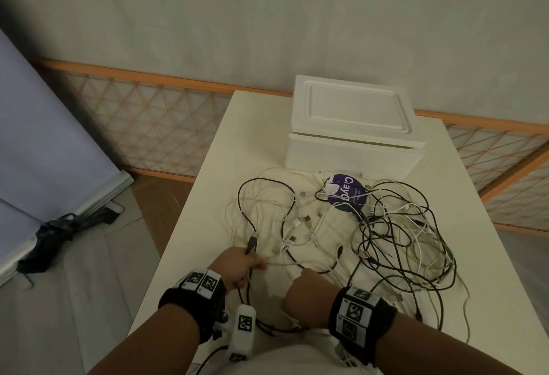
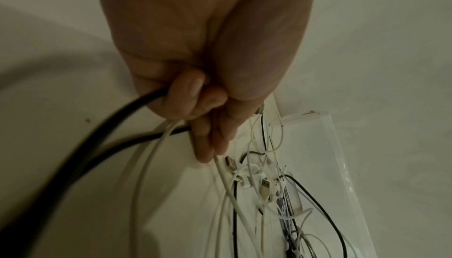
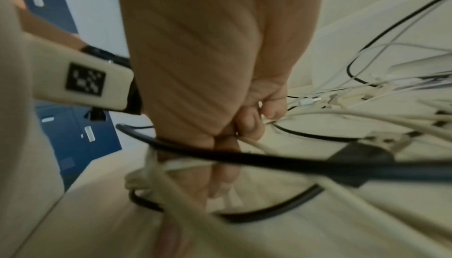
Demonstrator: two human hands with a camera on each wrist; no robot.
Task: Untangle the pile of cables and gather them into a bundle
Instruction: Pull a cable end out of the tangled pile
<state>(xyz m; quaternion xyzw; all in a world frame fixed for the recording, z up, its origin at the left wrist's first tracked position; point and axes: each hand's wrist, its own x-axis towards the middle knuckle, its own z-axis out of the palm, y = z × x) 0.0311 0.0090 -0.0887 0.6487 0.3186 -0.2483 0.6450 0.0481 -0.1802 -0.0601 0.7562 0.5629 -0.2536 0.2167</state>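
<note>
Nearest the body, the right hand sits at the table edge with its fingers curled round a white cable; a black cable crosses in front of its fingers, though the blur of the right wrist view leaves it unclear whether that one is gripped too. Holding low and close probably anchors the freed ends so they can be drawn toward the body.

Just to its left and a little farther out, the left hand clenches several strands together: a black cable and white ones run out of the fist, and a black plug sticks up above the knuckles. Grasping near the plug likely keeps the cable ends collected as the start of the bundle.

Beyond both hands the pile of cables spreads over the middle of the table, loose white loops to the left, a dense black-and-white knot to the right, so most untangling remains. A round blue sticker lies under the strands. Farthest back a white foam box stands closed, touching the pile's far edge.
</note>
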